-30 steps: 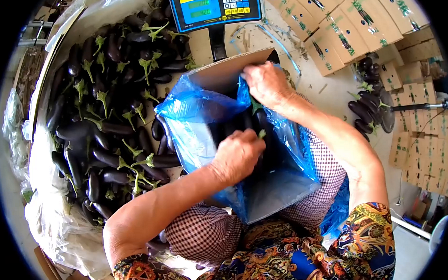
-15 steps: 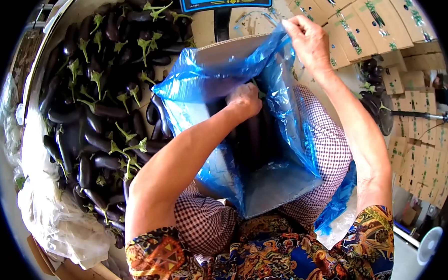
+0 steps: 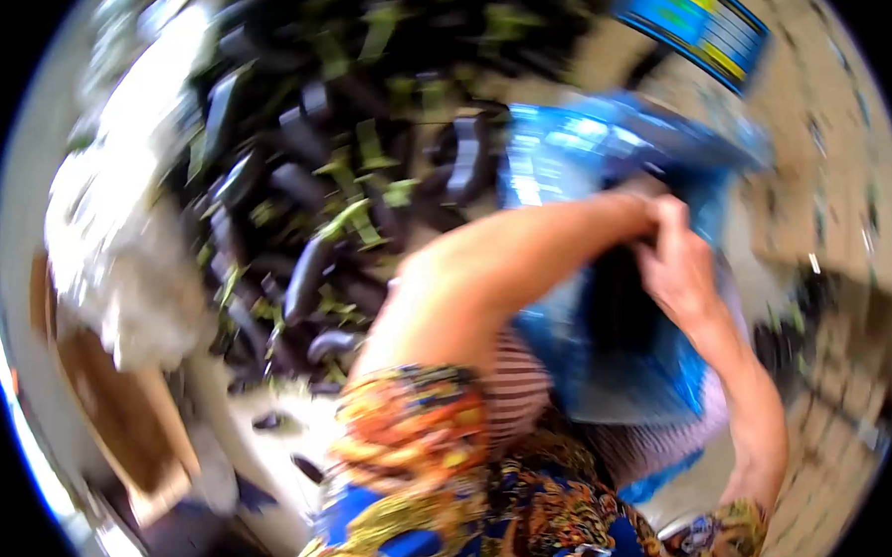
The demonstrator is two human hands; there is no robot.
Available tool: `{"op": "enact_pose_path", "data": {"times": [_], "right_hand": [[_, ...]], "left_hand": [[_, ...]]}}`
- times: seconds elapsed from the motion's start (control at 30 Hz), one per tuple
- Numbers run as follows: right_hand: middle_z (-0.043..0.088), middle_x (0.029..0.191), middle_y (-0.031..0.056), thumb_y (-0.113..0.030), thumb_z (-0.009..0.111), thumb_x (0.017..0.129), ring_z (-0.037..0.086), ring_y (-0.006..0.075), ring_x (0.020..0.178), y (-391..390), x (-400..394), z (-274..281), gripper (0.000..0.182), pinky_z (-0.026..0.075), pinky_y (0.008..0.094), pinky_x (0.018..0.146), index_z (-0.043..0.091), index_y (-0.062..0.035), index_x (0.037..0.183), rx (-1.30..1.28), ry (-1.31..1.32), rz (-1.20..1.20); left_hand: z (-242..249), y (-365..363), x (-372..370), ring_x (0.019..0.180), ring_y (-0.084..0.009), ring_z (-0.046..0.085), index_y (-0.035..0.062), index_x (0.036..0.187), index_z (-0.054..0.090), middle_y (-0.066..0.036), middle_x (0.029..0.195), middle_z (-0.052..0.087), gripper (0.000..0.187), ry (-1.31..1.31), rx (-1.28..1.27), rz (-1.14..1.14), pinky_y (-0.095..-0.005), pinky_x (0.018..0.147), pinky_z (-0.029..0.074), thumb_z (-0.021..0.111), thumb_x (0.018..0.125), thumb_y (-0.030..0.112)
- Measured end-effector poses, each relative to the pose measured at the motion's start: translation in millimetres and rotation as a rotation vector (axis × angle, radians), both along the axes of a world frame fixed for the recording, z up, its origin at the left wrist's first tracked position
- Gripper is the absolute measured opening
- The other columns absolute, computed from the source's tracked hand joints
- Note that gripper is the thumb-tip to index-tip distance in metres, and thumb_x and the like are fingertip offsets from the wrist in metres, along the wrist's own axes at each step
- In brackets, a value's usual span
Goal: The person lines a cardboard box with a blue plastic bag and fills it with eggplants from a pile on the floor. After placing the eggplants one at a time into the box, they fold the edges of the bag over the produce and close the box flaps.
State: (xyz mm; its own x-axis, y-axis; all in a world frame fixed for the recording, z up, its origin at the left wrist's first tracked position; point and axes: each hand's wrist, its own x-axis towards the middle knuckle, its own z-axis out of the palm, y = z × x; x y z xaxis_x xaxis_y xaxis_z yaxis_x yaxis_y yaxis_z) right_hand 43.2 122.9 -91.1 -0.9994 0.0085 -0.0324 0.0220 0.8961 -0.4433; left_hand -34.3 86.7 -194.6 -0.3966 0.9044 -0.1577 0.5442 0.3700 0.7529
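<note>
A box lined with a blue plastic bag (image 3: 551,164) stands between the knees, its mouth open and dark eggplants (image 3: 621,306) inside. My left hand (image 3: 639,186) reaches into the upper part of the bag; its fingers are hidden and smeared by motion. Close by the left wrist is my right hand (image 3: 680,263), over the right side of the box opening. Its fingers look curled together, though blur hides what they hold, if anything. The left forearm crosses in front of the bag's left side.
A large heap of eggplants (image 3: 303,185) lies to the left and behind. A scale display (image 3: 694,24) stands at the upper right. Stacked cartons (image 3: 809,153) line the right side. White plastic (image 3: 130,213) and an open cardboard box (image 3: 123,412) sit at far left.
The view has swung left, so the box and scale now appear farther right. My right hand has left the bag's upper right edge and come down beside my left wrist.
</note>
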Motion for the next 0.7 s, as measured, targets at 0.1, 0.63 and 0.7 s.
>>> {"op": "enact_pose_path", "data": {"times": [0.1, 0.63, 0.7], "right_hand": [[0.064, 0.079, 0.0169, -0.008, 0.071, 0.083, 0.065, 0.0356, 0.069, -1.6, -5.4, -6.4, 0.030, 0.050, 0.0428, 0.063, 0.049, -0.0066, 0.103, -0.201, 0.119, -0.111], [0.037, 0.145, 0.0257, -0.005, 0.056, 0.080, 0.040, 0.0479, 0.125, 28.7, 24.0, -61.6, 0.052, 0.033, 0.0460, 0.106, 0.047, 0.0028, 0.130, 0.282, -0.170, 0.255], [0.033, 0.147, 0.0255, -0.009, 0.053, 0.082, 0.038, 0.0468, 0.127, 22.3, 26.7, -71.0, 0.052, 0.032, 0.0477, 0.107, 0.045, 0.0025, 0.132, 0.311, -0.128, 0.242]], "left_hand": [[-9.7, 35.8, 12.0, 0.094, -0.0280, 0.067, 0.0129, 0.101, 0.073, -0.011, 0.102, 0.070, 0.027, 0.063, -0.081, 0.013, -0.0391, 0.081, 0.052, 0.064, 0.082, 0.028], [112.6, -308.7, -33.5, 0.078, -0.0285, 0.066, 0.0035, 0.097, 0.069, -0.013, 0.087, 0.068, 0.025, 0.079, 0.904, 0.791, -0.0339, 0.069, 0.054, 0.063, 0.074, -0.002], [72.3, -410.4, -43.2, 0.089, -0.0260, 0.065, 0.0032, 0.109, 0.065, -0.013, 0.100, 0.066, 0.028, 0.431, 0.554, 1.256, -0.0347, 0.080, 0.053, 0.064, 0.082, 0.002]]}}
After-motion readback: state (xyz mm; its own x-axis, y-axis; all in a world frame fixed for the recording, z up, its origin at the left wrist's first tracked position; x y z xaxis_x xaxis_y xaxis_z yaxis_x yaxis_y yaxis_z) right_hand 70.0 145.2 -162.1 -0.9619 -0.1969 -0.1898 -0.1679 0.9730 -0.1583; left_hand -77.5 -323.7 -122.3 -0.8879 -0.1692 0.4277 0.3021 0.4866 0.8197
